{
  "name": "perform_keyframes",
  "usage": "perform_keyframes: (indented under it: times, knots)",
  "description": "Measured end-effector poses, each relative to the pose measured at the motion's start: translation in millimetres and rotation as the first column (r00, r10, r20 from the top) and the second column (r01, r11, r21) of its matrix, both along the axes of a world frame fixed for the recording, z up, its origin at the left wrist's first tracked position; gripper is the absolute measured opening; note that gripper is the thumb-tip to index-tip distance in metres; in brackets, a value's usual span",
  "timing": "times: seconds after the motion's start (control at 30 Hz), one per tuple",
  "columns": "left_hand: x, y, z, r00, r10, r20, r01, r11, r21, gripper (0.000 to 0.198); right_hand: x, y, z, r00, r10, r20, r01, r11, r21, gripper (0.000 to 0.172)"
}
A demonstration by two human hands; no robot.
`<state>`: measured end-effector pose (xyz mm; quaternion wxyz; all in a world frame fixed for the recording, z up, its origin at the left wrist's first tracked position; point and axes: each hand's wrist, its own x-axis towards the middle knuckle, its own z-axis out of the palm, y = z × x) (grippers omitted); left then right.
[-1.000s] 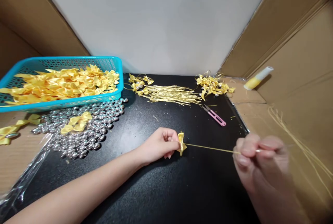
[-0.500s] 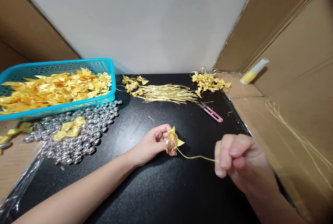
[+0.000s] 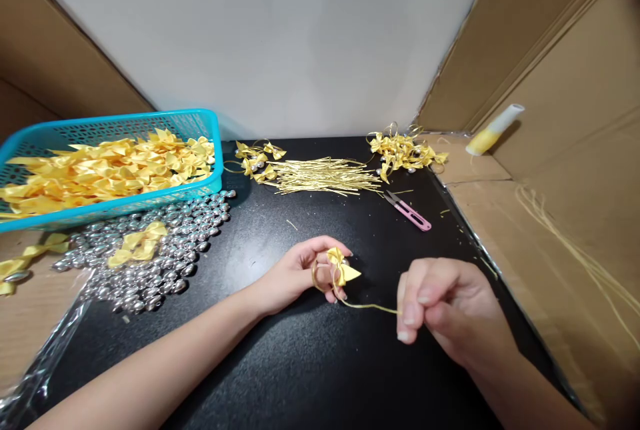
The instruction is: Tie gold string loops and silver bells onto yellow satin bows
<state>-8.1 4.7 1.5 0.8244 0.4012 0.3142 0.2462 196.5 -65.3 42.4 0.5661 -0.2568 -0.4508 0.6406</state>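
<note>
your right hand (image 3: 453,307) comes in from the black surface's (image 3: 305,370) right edge, so the cord (image 3: 371,307) sags; the pull seems eased. it pinches that cord; your left hand (image 3: 297,275) pinches the yellow bow (image 3: 347,275) over mid-surface, well short of the far edge.
</note>
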Motion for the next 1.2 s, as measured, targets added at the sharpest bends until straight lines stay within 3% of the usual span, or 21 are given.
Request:
perform_keyframes:
  times: [0.37,0.57,0.97,1.1,1.2]
  knots:
    - [4.1,-0.9,2.3,0.999,-0.002,-0.052,0.005,0.998,0.057,0.034,-1.9,1.1,-1.3,0.999,0.016,-0.036,-0.018,0.999,-0.045,0.007]
    - [9.3,-9.1,-5.1,0.977,0.106,-0.183,-0.072,0.981,0.182,0.031,5.9,-5.4,5.1,0.982,0.088,-0.165,-0.098,0.994,-0.051,0.007]
    - [14.0,-9.5,-3.9,0.955,0.136,-0.263,-0.073,0.969,0.234,0.020,5.7,-7.7,7.6,0.987,0.121,-0.110,-0.128,0.990,-0.057,0.007]
    - [13.3,-9.2,-5.9,0.960,0.136,-0.245,-0.077,0.969,0.236,0.020,10.9,-4.1,6.2,0.980,0.192,-0.048,-0.190,0.981,0.035,0.007]
    - [11.4,-7.9,-9.1,0.976,0.115,-0.183,-0.073,0.972,0.222,0.022,12.7,0.8,4.2,0.998,0.061,-0.011,-0.060,0.998,0.032,0.001]
